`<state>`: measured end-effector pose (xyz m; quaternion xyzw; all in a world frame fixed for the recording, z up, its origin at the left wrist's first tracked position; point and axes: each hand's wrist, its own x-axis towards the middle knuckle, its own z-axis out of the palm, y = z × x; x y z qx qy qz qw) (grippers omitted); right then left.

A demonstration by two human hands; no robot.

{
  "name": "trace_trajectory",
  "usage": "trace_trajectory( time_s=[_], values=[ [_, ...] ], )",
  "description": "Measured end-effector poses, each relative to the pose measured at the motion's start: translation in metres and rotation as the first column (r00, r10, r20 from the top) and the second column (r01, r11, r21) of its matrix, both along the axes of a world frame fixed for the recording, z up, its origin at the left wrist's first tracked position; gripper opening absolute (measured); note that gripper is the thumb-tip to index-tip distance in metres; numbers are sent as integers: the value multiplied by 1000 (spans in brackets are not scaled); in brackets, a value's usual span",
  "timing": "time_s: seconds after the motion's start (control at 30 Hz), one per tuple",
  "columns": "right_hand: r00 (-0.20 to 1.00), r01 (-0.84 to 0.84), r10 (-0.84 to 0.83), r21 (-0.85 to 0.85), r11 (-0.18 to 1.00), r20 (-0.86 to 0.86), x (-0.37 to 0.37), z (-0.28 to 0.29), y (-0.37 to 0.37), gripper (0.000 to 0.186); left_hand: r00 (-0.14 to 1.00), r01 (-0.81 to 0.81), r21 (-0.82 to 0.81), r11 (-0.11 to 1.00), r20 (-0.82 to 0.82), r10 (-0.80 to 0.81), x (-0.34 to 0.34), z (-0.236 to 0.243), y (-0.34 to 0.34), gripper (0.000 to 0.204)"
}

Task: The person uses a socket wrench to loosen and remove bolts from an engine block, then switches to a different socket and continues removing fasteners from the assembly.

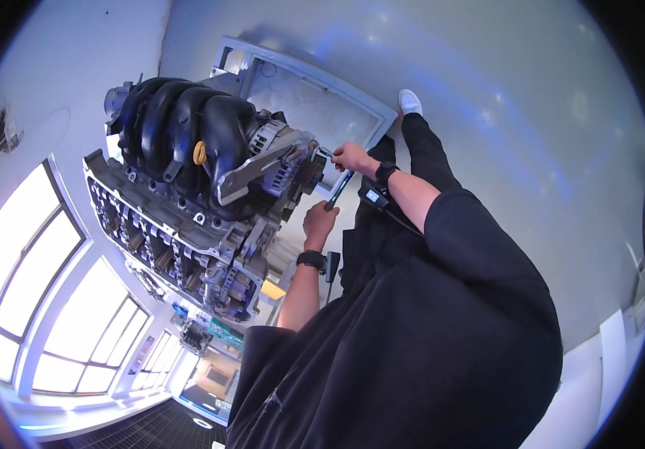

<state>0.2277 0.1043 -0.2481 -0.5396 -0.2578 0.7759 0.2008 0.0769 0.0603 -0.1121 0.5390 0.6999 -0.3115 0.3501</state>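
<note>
An engine [172, 224] with a black plastic intake manifold [159, 131], a yellow dipstick ring [199, 153] and a silver alternator [278, 173] fills the left-middle view. My left hand [319, 222], low beside the engine, is closed round the handle of a long ratchet-type wrench [339, 188], which slants up toward the engine's front end. My right hand [351, 157] is closed on the upper end of that wrench, just right of the pulley [312, 173] beside the alternator. What the wrench head sits on is too small to make out.
A grey metal stand with a tray [388, 117] is behind the engine. My white shoe [410, 101] is on the pale floor [517, 112] beside it. Tall windows [15, 247] line the left, with another engine [191, 337] farther back and a white panel [610, 359] at right.
</note>
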Motion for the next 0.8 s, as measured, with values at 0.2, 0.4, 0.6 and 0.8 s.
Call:
trace_trajectory(
  time_s=[0.2,0.4,0.6,0.8],
  values=[
    [972,-9,-32,173,985,233,-4,3,-3,19,996,79,-78,994,36,-76,24,14,14,40],
    [889,-109,-32,279,954,457,-4,17,-5,20,961,272,-116,955,-10,-275,91,44,45,47],
    [866,-190,26,281,941,499,-1,24,-2,19,977,206,-93,974,77,-199,48,22,28,45],
    [860,-203,21,304,931,510,-5,21,-5,19,962,74,-91,993,270,-47,-49,-39,-7,42]
  ],
)
